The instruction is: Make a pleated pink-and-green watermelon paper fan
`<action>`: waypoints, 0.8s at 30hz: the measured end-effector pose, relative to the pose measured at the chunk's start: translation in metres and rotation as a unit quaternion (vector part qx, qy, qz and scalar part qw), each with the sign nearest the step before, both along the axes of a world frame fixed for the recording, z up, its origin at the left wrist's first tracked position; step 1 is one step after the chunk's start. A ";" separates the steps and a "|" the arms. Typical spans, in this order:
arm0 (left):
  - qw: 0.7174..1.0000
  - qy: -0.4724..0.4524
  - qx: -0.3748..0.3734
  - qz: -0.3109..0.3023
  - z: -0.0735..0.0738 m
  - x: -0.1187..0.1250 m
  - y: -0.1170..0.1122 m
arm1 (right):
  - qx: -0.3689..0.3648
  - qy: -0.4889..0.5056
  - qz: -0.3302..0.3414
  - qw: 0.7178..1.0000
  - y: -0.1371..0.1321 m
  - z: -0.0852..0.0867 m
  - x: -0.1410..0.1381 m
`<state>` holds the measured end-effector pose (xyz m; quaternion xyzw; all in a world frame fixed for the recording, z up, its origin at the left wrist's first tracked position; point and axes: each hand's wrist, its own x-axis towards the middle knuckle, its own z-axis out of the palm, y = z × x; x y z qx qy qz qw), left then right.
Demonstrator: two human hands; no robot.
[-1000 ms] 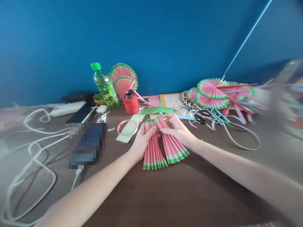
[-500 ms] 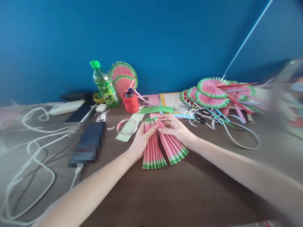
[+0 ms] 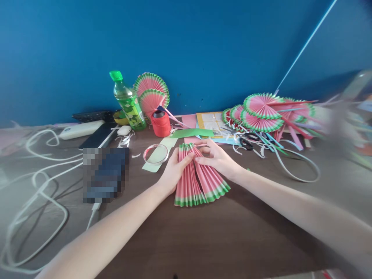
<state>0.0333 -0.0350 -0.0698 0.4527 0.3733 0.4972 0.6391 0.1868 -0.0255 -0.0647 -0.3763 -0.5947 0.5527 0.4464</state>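
A pleated paper fan [image 3: 188,186], pink with white and green edging, is spread in two sections above the brown table. My left hand [image 3: 173,170] is closed on its left section, with the thumb across the folds. On the right section, my right hand [image 3: 213,159] grips the upper folds between thumb and fingers. The sections lie close together at the top and almost meet at the green lower edge. Some fingertips are hidden behind the paper. Left of my left hand, a roll of clear tape [image 3: 155,155] rests on a pale green paper strip [image 3: 155,166].
Behind stand a red spool [image 3: 161,124], a green-capped bottle [image 3: 129,104] and round paper fans [image 3: 151,91]. More finished fans [image 3: 261,112] are piled at the right near black-handled scissors [image 3: 246,142]. A phone [image 3: 107,174] and white cables [image 3: 43,190] lie at the left.
The lower green edges of the two sections have come closer together, narrowing the gap. Both hands keep their hold, and the view has shifted slightly.
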 end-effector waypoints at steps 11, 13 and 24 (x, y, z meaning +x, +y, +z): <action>1.000 0.005 0.003 -0.004 0.001 0.000 -0.001 | 0.019 -0.020 0.009 1.000 -0.001 0.000 0.000; 1.000 0.004 0.001 -0.003 0.001 0.000 -0.001 | 0.019 -0.020 0.009 1.000 -0.002 0.000 -0.001; 1.000 -0.006 0.000 -0.002 0.004 0.002 -0.002 | 0.058 -0.023 -0.002 0.998 -0.004 -0.002 -0.004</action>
